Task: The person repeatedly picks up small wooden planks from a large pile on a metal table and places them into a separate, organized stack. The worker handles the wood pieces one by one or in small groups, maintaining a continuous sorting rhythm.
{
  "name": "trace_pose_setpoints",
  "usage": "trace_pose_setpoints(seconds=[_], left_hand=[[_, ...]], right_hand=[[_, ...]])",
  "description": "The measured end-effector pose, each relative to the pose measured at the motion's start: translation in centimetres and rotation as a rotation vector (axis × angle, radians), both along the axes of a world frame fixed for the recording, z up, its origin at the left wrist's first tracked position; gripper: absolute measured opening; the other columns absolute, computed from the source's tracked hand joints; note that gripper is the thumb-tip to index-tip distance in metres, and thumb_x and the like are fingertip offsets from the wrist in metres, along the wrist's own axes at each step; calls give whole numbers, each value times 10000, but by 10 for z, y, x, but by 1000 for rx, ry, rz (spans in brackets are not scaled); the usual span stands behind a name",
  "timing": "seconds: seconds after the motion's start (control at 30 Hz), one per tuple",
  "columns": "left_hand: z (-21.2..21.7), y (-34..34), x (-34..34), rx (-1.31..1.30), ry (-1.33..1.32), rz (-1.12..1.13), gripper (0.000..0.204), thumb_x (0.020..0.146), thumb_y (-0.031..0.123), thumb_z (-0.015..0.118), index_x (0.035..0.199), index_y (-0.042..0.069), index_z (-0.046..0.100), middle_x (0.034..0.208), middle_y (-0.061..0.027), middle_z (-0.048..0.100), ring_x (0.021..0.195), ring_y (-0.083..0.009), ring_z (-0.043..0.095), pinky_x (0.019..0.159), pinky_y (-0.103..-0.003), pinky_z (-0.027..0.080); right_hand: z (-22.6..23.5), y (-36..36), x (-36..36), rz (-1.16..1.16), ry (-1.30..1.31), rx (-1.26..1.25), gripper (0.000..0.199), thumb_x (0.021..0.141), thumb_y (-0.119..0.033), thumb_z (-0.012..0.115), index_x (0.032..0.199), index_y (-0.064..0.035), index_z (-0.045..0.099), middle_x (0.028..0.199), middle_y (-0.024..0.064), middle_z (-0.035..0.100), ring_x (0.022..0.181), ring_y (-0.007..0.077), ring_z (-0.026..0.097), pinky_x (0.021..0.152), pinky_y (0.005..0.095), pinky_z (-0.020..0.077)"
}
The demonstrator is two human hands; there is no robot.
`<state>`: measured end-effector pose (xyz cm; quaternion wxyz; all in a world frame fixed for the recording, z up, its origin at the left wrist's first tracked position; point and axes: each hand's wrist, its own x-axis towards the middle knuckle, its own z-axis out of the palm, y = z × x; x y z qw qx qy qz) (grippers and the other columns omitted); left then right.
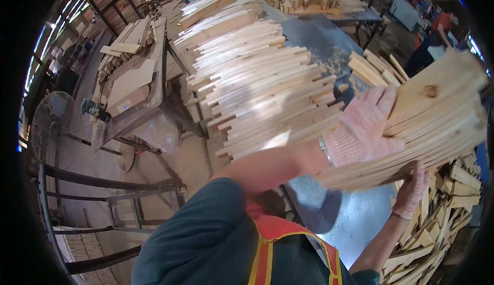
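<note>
I hold a bundle of thin pale wooden slats (437, 123) at the right, tilted up toward the far right. My left hand (363, 128), in a pink knit glove, presses flat on the top of the bundle. My right hand (411, 190), also gloved, grips the bundle from underneath. A big stack of the same slats (257, 84) lies on the metal table (319, 43) just left of the bundle.
Loose offcuts (442, 223) pile up at the lower right. A second bench with boards (131, 87) stands to the left, a floor fan (54, 123) beside it, a metal frame (108, 197) in front. A person in red (437, 30) works at the far right.
</note>
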<state>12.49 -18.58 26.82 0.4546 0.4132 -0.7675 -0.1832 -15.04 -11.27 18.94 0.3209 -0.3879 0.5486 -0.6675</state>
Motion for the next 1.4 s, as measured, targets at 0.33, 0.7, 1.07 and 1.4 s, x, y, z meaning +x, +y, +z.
trace_pose_setpoints(seconds=[0.33,0.7,1.07,1.4], left_hand=[[-134,-152,246,113,-504,123,738,940,161,607,1612,54,324,1580,-169,453,1458,-315,452,1176,-458,392],[-227,-216,371,751,-524,-70,542,1002,376,508,1384,3,601,1257,-242,684,1148,-374,675,990,-436,541],[-161,-251,368,961,-550,-78,966,842,673,661,1362,-132,538,1269,-320,668,1213,-389,653,1055,-427,508],[-98,-435,590,636,-932,124,855,880,595,630,1511,36,487,1406,-256,631,1297,-358,629,1125,-428,456]], right_hand=[[-103,-105,200,357,989,39,546,959,-221,622,1420,52,519,1394,247,592,1251,394,600,1136,476,440],[-127,-139,293,324,8,694,497,987,-320,681,1360,2,616,970,24,663,893,122,630,853,259,519],[-132,-203,391,381,-201,714,597,887,-359,828,1291,51,671,1134,106,743,997,191,696,902,305,554],[-162,-411,629,850,-5,494,587,918,-256,768,1382,44,569,1225,172,682,1075,251,677,866,336,557]])
